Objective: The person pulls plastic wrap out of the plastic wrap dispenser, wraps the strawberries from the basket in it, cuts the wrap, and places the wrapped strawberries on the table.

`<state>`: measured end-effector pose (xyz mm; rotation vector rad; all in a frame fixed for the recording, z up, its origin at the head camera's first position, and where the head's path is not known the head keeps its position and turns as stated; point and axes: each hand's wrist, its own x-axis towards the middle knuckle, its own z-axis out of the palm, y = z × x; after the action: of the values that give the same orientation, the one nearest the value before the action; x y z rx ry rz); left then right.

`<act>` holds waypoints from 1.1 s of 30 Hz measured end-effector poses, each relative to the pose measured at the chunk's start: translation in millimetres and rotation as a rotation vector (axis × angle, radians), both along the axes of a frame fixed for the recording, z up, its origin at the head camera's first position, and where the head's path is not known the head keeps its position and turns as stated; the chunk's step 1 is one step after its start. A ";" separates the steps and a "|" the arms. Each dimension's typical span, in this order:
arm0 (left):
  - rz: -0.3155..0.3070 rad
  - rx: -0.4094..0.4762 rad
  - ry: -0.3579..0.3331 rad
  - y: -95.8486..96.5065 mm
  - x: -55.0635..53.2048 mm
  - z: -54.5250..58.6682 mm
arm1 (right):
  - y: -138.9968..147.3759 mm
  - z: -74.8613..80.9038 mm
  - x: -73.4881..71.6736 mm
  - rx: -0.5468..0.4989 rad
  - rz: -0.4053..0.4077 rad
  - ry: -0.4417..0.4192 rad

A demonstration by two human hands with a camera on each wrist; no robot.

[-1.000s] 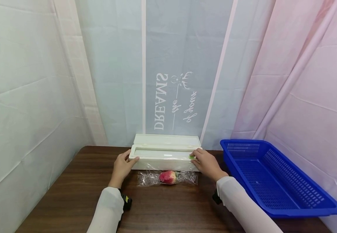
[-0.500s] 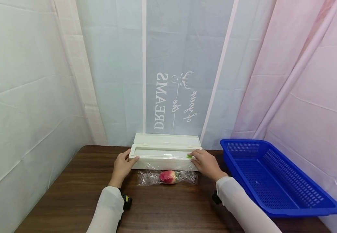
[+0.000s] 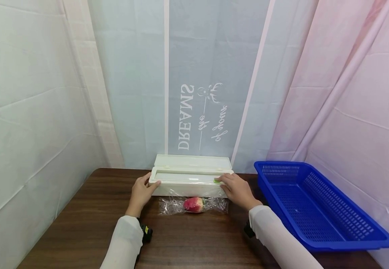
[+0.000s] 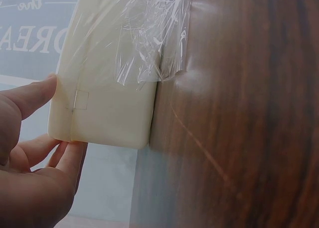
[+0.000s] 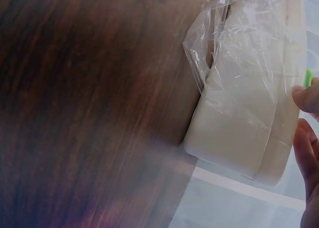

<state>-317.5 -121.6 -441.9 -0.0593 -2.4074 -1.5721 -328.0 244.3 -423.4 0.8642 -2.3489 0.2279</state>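
Observation:
A white plastic wrap dispenser stands near the table's back edge with its lid raised. My left hand grips its left end, thumb on the front top edge and fingers behind. On the front rim, toward the right end, sits a small green slide cutter. My right hand pinches that cutter from the right. Clear plastic wrap runs down the dispenser's front onto the table. A red and pale yellow strawberry-like fruit lies wrapped in the crumpled film just in front.
A blue perforated basket stands at the right of the dark wooden table. Grey and pink cloth curtains hang behind and at the sides.
My right hand has slid slightly left along the dispenser's rim, carrying the green cutter with it. The left hand, dispenser and wrapped fruit keep their places.

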 end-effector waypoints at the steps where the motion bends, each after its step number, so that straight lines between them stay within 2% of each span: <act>1: -0.002 -0.002 0.003 0.0 -0.1 -0.1 | -0.3 0.2 0.3 0.002 0.003 0.004; 16: 0.007 -0.002 -0.010 0.1 -0.3 -0.6 | -4.0 2.2 -2.2 0.107 -0.001 -0.002; 25: 0.005 -0.001 -0.016 -1.2 -1.0 -1.5 | -5.5 3.6 -3.1 0.120 -0.003 -0.023; 29: 0.003 0.004 -0.011 -1.9 -1.7 -2.0 | -8.9 8.4 -1.0 0.089 -0.029 -0.081; 33: -0.006 0.020 -0.010 -2.8 -2.4 -2.0 | -15.8 16.6 3.1 -0.037 -0.057 -0.170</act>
<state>-319.9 -124.4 -443.9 -0.0542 -2.4014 -1.6021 -325.0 228.5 -406.8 0.7856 -2.5144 0.3321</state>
